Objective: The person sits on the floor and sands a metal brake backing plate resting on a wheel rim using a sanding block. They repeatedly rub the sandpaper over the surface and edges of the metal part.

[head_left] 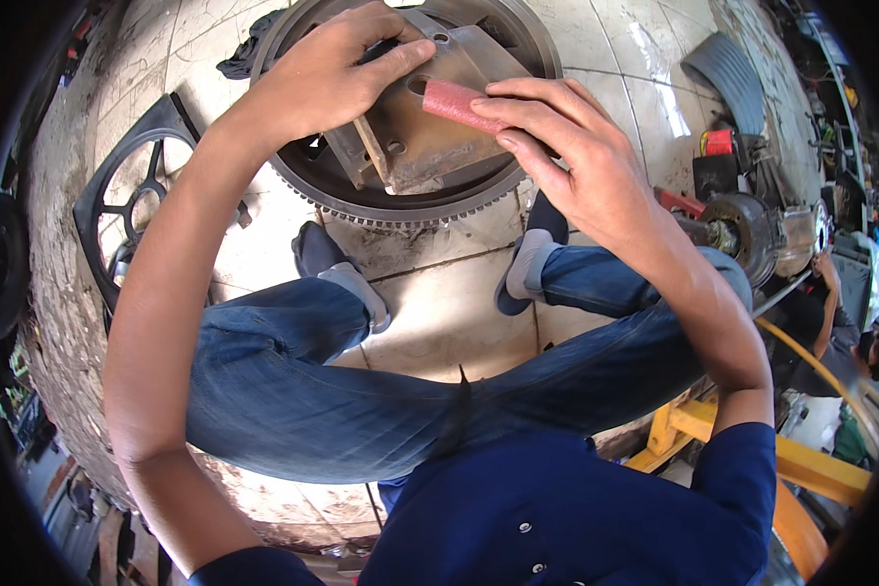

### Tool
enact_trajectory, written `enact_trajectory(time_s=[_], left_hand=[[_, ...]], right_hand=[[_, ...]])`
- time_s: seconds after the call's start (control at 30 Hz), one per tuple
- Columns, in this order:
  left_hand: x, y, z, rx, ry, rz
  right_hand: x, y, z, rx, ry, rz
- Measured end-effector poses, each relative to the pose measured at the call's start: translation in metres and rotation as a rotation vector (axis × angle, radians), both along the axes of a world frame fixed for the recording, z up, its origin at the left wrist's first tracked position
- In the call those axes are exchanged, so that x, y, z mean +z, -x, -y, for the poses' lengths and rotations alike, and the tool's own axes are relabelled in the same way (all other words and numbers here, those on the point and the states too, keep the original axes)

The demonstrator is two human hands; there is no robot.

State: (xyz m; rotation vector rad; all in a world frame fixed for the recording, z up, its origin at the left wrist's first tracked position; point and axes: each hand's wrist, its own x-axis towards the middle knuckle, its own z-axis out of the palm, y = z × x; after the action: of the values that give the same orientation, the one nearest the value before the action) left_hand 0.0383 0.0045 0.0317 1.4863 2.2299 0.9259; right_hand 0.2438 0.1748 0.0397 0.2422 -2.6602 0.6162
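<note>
A brown steel bracket (459, 146), made of flat plates with round holes, sits on a large dark flywheel (400, 215) with a toothed rim. The flywheel lies on the tiled floor in front of my feet. My left hand (347, 73) is closed over the bracket's upper left part, its thumb along the top face; the fingertips are partly hidden. Between the fingers and thumb of my right hand (581, 142) is a red roll of sandpaper (454, 104). The roll's free end lies over the bracket's face, beside a hole.
Left of the flywheel lies a black spoked shroud (93, 195). A grey ribbed sheet (728, 78) is at the upper right, above a round metal machine part (742, 225). Another person's hand (827, 273) shows at the far right. A yellow frame (811, 459) stands by my right side.
</note>
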Motion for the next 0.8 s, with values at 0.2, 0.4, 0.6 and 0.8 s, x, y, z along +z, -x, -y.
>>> enact_trajectory(time_s=[0.2,0.4,0.6,0.8], left_hand=[[-0.008,0.006,-0.001,-0.052,-0.047,-0.021],[-0.010,0.004,-0.003,-0.042,-0.038,-0.134],[-0.010,0.007,-0.002,-0.096,-0.054,-0.123],[-0.014,0.010,-0.002,-0.113,-0.064,-0.081]], right_hand=[[0.005,0.001,0.012,0.055,-0.144,-0.062],[0.006,0.008,0.003,-0.076,-0.056,0.037],[0.013,0.009,0.011,0.017,-0.019,0.033],[0.015,0.002,0.016,-0.044,0.150,0.203]])
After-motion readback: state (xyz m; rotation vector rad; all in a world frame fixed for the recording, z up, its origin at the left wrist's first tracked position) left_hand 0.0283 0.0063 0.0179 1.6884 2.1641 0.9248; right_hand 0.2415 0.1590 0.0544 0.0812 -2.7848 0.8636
